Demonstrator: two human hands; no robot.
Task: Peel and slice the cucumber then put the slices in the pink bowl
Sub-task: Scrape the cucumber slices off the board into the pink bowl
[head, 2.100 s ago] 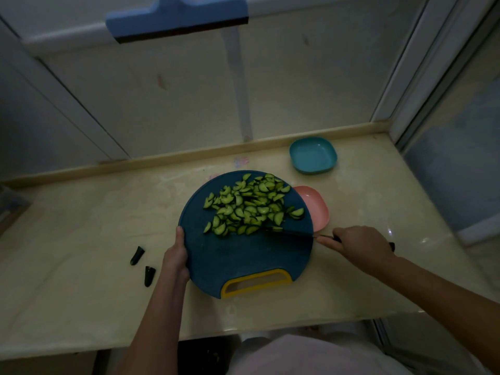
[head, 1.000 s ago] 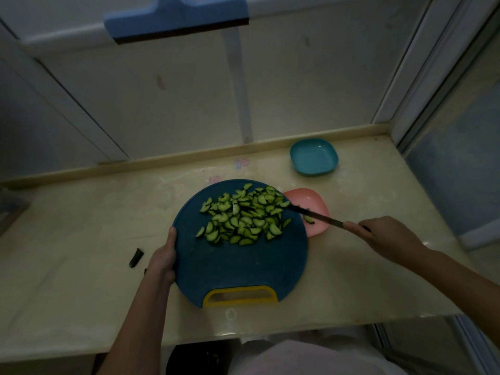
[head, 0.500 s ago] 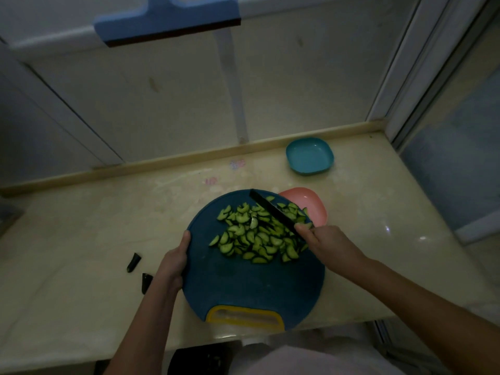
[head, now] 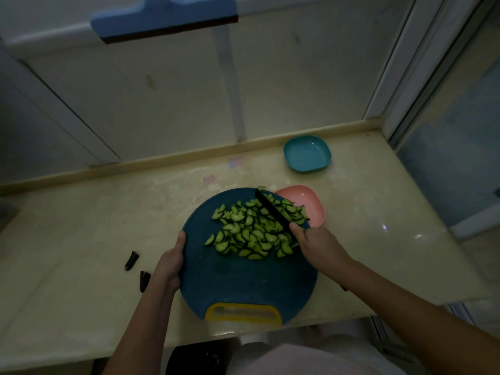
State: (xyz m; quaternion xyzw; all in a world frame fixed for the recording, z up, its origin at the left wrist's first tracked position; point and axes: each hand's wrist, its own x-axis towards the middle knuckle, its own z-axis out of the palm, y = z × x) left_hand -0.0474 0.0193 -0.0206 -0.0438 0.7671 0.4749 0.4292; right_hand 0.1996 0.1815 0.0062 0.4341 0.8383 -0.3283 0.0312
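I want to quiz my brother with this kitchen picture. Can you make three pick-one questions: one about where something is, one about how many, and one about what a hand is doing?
1. Where is the pink bowl?
A. At the far right edge of the cutting board
B. On the floor
C. Left of the board

2. How many dark cucumber ends lie on the counter left of the board?
A. Two
B. Five
C. None

3. What is the right hand holding?
A. Nothing
B. The knife
C. A spoon

Answers:
1 A: the bowl shows just past that edge.
2 A: two lie near the left hand, which grips the board.
3 B: its fingers curl round the handle, with the blade across the cucumber slices.
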